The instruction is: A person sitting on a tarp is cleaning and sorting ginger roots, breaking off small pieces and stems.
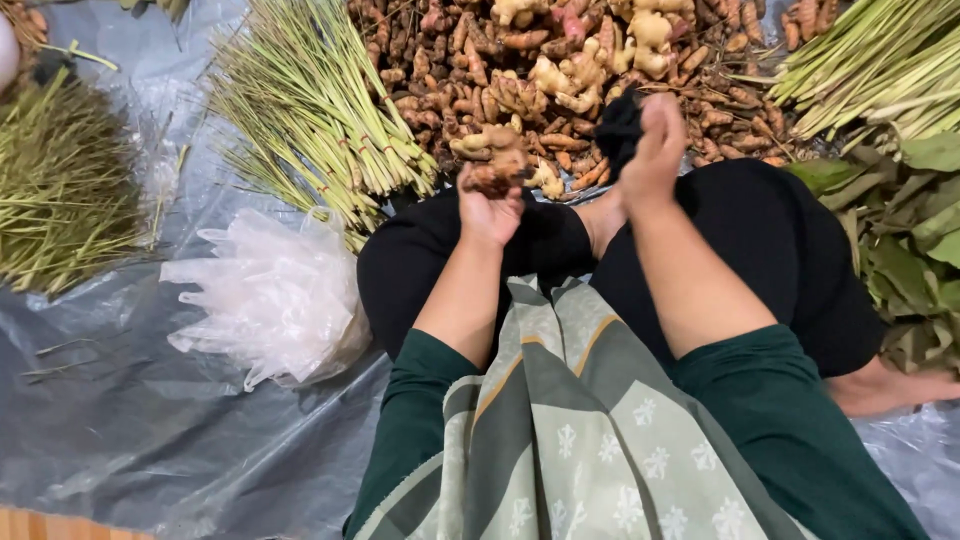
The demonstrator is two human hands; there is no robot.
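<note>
Green patterned cloth [590,440] drapes the lap; clear plastic bags [270,300] and lemongrass [310,110] lie left, leaves [910,230] right. Left hand [490,205] cups brown ginger pieces [495,165], fingers curled around them. Right hand [655,150] rests on the root heap [560,70], its fingertips hidden, grip unclear

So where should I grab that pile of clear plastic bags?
Probably the bunched handle loops at the top of the clear plastic bags, coming from above. The loops stick up by the lemongrass bundle, while the rest is loose and slippery on the grey sheet.
</note>
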